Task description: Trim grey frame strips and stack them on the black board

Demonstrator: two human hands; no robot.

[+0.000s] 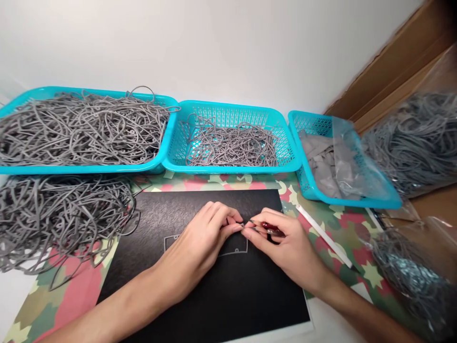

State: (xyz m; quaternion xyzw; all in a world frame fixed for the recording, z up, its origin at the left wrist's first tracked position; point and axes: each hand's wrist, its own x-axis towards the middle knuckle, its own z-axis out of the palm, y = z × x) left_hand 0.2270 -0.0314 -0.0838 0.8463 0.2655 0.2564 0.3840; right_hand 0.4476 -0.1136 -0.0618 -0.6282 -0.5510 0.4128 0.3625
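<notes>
A thin grey rubber gasket [247,245], shaped like a rectangular frame with small loops, lies on the black board [264,286]. My left hand [203,233] reaches over it, closed, its thumb and forefinger pinching the gasket's upper right part. My right hand [285,238] is closed around a slim red-handled tool [267,226] that looks like tweezers. The tool's narrow grey ends point left, close to the left fingertips. Both hands' fingertips nearly meet above the gasket's right end. The left wrist and fingers hide much of the frame, and the exact contact point is too small to make out.
Behind the board stand a blue basket [107,168] heaped with grey gaskets, a second basket [232,170] with fewer, and a third [357,202] holding flat grey pieces and plastic. Loose gaskets [64,214] pile at left. A white pen-like stick [323,236] and bagged gaskets [414,271] lie right.
</notes>
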